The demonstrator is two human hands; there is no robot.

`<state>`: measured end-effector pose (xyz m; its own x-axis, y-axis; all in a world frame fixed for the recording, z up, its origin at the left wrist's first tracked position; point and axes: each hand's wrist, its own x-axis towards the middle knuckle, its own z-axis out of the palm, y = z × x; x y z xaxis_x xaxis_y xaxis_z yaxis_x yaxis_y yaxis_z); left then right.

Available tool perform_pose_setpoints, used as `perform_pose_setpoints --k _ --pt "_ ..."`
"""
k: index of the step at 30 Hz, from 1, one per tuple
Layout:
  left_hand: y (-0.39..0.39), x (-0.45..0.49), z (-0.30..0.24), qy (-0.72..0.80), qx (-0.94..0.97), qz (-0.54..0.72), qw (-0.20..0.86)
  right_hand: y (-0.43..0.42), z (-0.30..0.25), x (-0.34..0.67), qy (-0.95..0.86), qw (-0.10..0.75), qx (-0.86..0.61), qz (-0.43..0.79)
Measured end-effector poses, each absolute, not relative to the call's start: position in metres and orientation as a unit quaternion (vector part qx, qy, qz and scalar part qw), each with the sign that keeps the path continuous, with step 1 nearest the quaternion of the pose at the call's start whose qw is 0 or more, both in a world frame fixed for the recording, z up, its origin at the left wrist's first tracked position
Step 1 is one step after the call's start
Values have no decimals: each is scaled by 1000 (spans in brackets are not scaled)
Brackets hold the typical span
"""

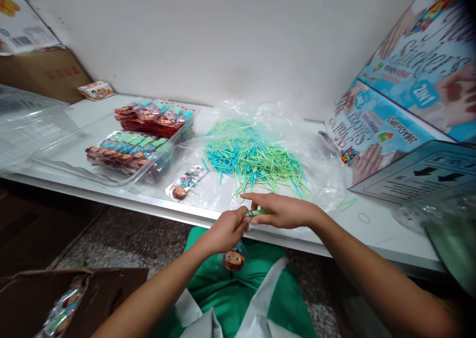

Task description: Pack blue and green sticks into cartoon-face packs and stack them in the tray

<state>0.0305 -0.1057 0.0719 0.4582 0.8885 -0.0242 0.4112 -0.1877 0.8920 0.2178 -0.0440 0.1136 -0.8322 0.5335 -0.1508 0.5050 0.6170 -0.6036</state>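
My left hand [227, 230] and my right hand [278, 210] meet at the front edge of the white table [372, 229]. Both are closed on a small bunch of green sticks [257, 212] held between them. A cartoon-head packet [233, 259] hangs below my left hand, over my green lap. Just beyond my hands, a loose pile of blue and green sticks [256, 159] lies on a clear plastic bag [327, 179]. One filled packet [185, 183] lies flat to the left of the pile.
A clear tray [59, 154] at left holds stacks of filled packets [126, 152], with more packets [156, 115] behind. Nail-sticker boxes [375, 130] stand at right. A cardboard box [44, 298] with packets sits on the floor at lower left. A rubber band [363, 218] lies near my right arm.
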Motion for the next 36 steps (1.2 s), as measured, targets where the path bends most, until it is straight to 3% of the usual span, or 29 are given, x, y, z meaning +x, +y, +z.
perform_pose_setpoints --k 5,9,12,15,18,36 --pt "-108 40 59 372 558 274 689 -45 102 203 -873 161 -380 259" --pt "-110 48 54 368 466 307 744 -47 94 190 -839 223 -409 280" --pt "-111 48 54 380 401 374 745 -47 93 195 -751 280 -457 385" --pt "-110 46 54 375 356 396 759 -50 89 206 -667 289 -455 514" --pt "-110 45 52 366 340 394 771 -55 83 212 -640 291 -435 562" --pt "-112 48 50 339 323 386 795 -63 74 218 -673 279 -447 519"
